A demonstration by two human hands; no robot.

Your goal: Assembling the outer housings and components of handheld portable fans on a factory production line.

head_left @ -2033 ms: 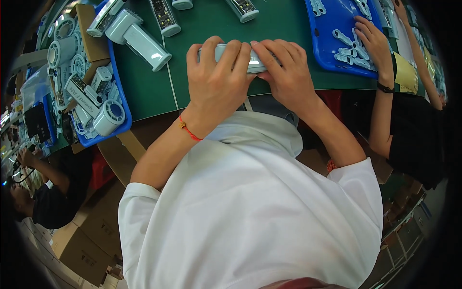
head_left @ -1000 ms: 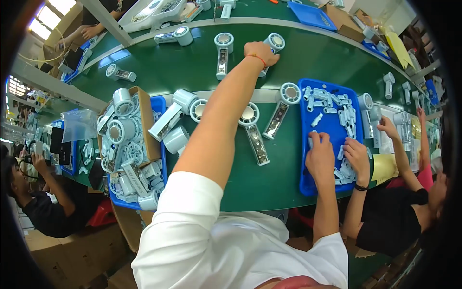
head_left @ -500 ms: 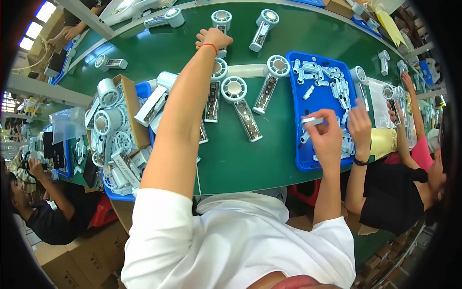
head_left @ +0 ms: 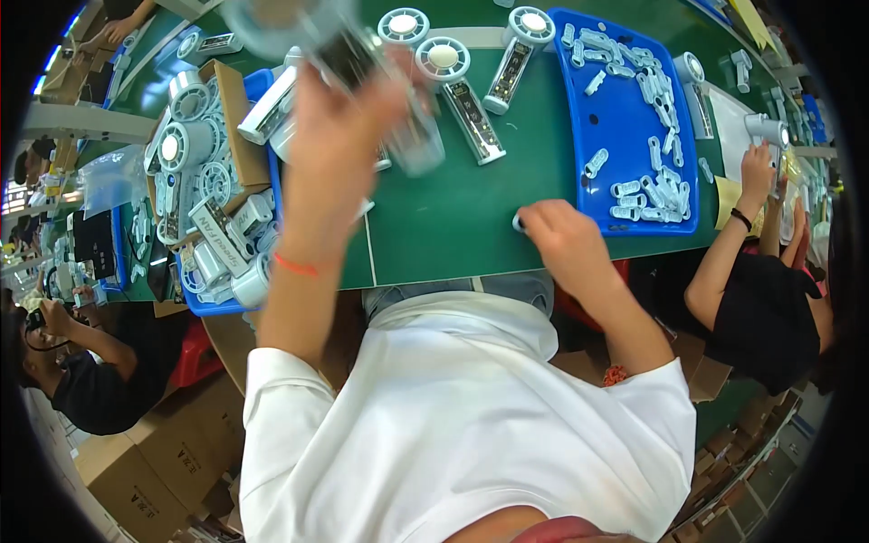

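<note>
A long green work table (head_left: pixel 453 217) fills the upper view, curving away under the lens, with a person in a white shirt (head_left: pixel 462 425) seated at its near edge. At the right of the table sits a blue tray (head_left: pixel 561 136) scattered with small white parts (head_left: pixel 647 190); at the left, a second blue bin (head_left: pixel 204 303) and a cardboard box (head_left: pixel 226 86) hold a heap of white handheld fans. Two more fans (head_left: pixel 462 95) lie side by side on the green surface near the top, heads pointing away.

The left hand (head_left: pixel 339 136) is raised above the table, fingers wrapped around a white handheld fan (head_left: pixel 362 63) that shows only as a blur, near the top edge. The right hand (head_left: pixel 561 240) rests low on the table just beside the tray's near left corner, fingers curled tightly over a small pale part (head_left: pixel 518 222) that is mostly hidden.

At the far right, a co-worker in black (head_left: pixel 769 308) lifts a hand (head_left: pixel 756 167) toward a fan at that station.
</note>
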